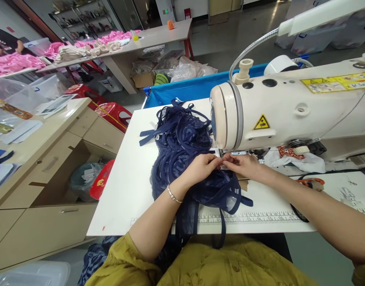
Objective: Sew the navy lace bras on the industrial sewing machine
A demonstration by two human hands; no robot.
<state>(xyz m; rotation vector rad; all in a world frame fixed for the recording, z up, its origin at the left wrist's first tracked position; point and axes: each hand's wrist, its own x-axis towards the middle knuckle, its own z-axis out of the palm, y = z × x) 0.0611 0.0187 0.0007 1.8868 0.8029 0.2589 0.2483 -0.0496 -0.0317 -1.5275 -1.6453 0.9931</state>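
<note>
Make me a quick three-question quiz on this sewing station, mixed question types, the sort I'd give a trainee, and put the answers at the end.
1. Which wrist wears the slim silver-coloured metal bracelet? A) right B) left C) both
2. True or false: the bare left hand and bare right hand have their fingertips close together.
3. Fill in: in the picture, the heaped navy lace-and-mesh fabric lies mostly to the ____ of the rounded end of the bulky white sewing machine.

Key: 1. B; 2. true; 3. left.
</note>
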